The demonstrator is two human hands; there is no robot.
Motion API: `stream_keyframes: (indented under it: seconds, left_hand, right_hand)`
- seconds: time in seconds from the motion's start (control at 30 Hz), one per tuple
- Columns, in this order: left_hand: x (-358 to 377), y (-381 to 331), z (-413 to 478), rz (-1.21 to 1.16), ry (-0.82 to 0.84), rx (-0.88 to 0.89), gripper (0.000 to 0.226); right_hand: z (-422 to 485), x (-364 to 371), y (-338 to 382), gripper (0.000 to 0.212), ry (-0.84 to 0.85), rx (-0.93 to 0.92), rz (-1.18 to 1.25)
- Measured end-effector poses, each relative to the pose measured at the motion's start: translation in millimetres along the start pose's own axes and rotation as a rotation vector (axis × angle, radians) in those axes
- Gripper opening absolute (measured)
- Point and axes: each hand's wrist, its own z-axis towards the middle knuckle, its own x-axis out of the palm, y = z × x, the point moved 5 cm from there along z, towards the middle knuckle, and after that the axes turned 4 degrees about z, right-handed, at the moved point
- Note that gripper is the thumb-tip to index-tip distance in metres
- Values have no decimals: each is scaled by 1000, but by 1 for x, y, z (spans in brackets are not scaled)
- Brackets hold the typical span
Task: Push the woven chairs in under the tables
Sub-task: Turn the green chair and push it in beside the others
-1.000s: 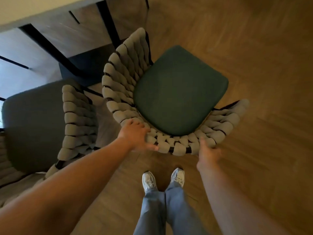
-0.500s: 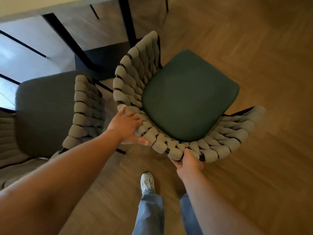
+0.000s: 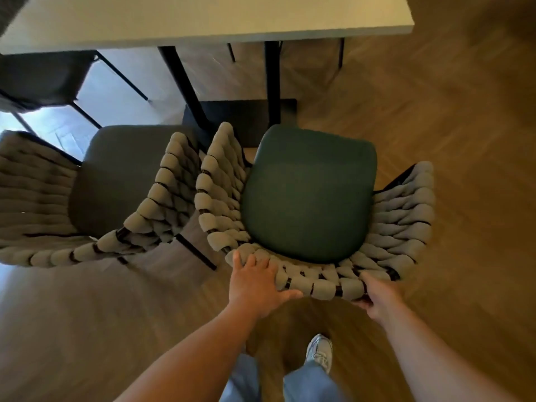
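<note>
Gripping the curved back rim of the grey woven chair with the dark green seat cushion (image 3: 309,195), the left hand (image 3: 255,285) lies over the weave, thumb beneath, and the right hand (image 3: 377,297) clasps the rim's right end (one pale sneaker (image 3: 319,351) shows below); beside it stands a second grey woven chair with a charcoal seat (image 3: 116,184), both short of the pale rectangular worktop (image 3: 203,21) on black legs

Table (image 3: 203,21): far side of the floor (image 3: 449,126), its legs behind both chairs.
Right chair (image 3: 310,192): before the table's right end, seat not yet under the top.
Left chair (image 3: 121,181): just beside the right chair, armrests nearly touching.
Left hand (image 3: 255,282): on the right chair's back rim, left part.
Right hand (image 3: 380,297): on the same rim, right part.
Shoe (image 3: 319,352): on the floor behind the right chair.
</note>
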Motion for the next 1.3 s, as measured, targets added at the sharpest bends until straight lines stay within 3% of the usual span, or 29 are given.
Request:
stream_keyframes:
  seconds: [0.23,0.33,0.4,0.43,0.5,0.57,0.63,1.13,1.3]
  left_hand:
    - [7,-9,-14,-112,-58,-4,72]
    - [5,25,-28,-443,-438,-76,41]
    - [6,63,-42,-701,-646,-369,49]
    - [15,82,-45,-882,-627,-590,66]
    - [36,97,-40,-1367,-381,-918,98]
    - [42,84,-26,-1857,-130,-897,101]
    - [34,73,-14,-2063,-31,-792,90]
    - [32,93,2,-2038,-34,-742,80]
    - [35,90,-6,-2164,38,-753,82]
  right_hand:
    - [15,1,38,41,114,-54,-227]
    - [15,6,40,55,80,-102,-179]
    - [10,9,31,63,34,-116,-109]
    - [8,11,24,64,27,-109,-57]
    - [-2,20,6,63,33,-59,51]
    - [-10,31,-11,62,79,-13,137]
    - [-13,36,-20,58,68,-12,193]
    - [-15,48,-23,46,91,-80,104]
    - [-21,43,-17,50,162,-47,183]
